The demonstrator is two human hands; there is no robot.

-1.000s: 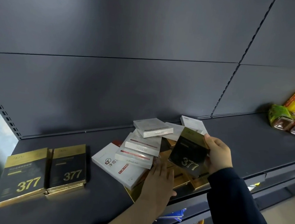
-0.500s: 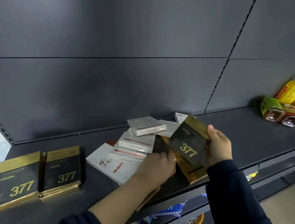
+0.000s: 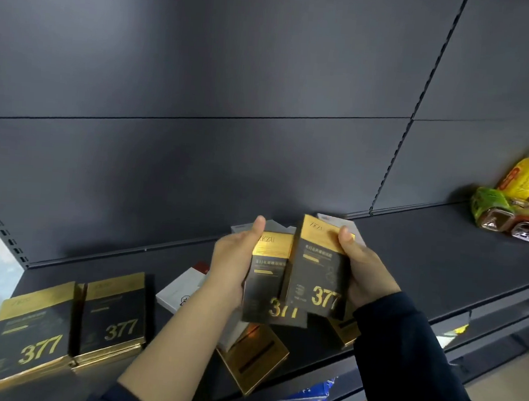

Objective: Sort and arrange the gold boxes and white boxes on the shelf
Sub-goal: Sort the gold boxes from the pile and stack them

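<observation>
— What's off the shelf [image 3: 442, 261]?
— Two gold ones, above its middle. The left hand [image 3: 229, 270] has its fingers curled round the left-held box [image 3: 267, 286]; the right hand [image 3: 368, 271] pinches the right-held box [image 3: 318, 268], which overlaps it.
— Anything blocked?
— The white boxes [image 3: 183, 285], mostly behind the hands. A flat gold pair [image 3: 111, 315] lies at the shelf's left end, bottles [image 3: 526, 179] at its right.

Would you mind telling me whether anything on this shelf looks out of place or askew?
Yes. A gold box lies skewed at the front edge of the shelf, and a white box sits crooked behind it; neither is lined up.
</observation>
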